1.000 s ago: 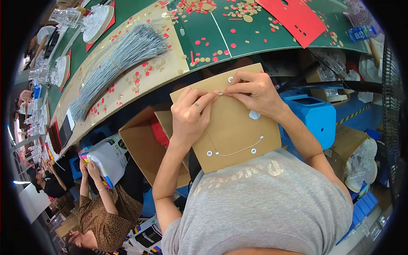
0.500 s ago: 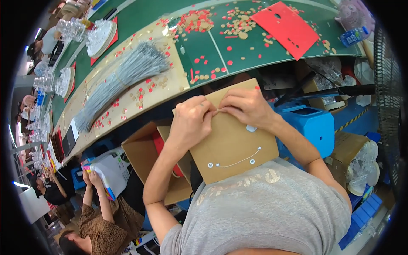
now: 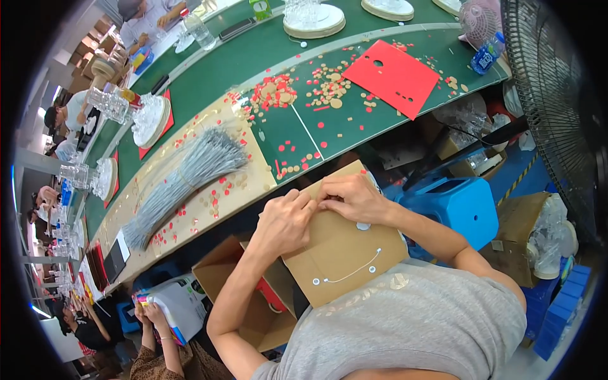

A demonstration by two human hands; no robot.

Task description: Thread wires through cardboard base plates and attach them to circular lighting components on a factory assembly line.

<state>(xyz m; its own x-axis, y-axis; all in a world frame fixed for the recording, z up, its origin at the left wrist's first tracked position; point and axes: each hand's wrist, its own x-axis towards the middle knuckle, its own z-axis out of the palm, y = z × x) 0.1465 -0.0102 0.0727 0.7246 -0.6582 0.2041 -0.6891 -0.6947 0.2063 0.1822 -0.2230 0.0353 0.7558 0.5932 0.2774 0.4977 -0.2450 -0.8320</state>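
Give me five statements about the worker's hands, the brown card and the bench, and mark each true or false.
1. Both hands, the left hand and the right hand, rest on the brown card near its upper edge. True.
2. A thin white cord runs between two holes near the card's lower edge. True.
3. The red sheet lies on the person's lap. False: it lies on the green bench top, apart from the hands.
4. The bundle of grey wires is held in the left hand. False: it lies on the bench, untouched.
5. A blue stool stands under the bench, on the person's right. True.
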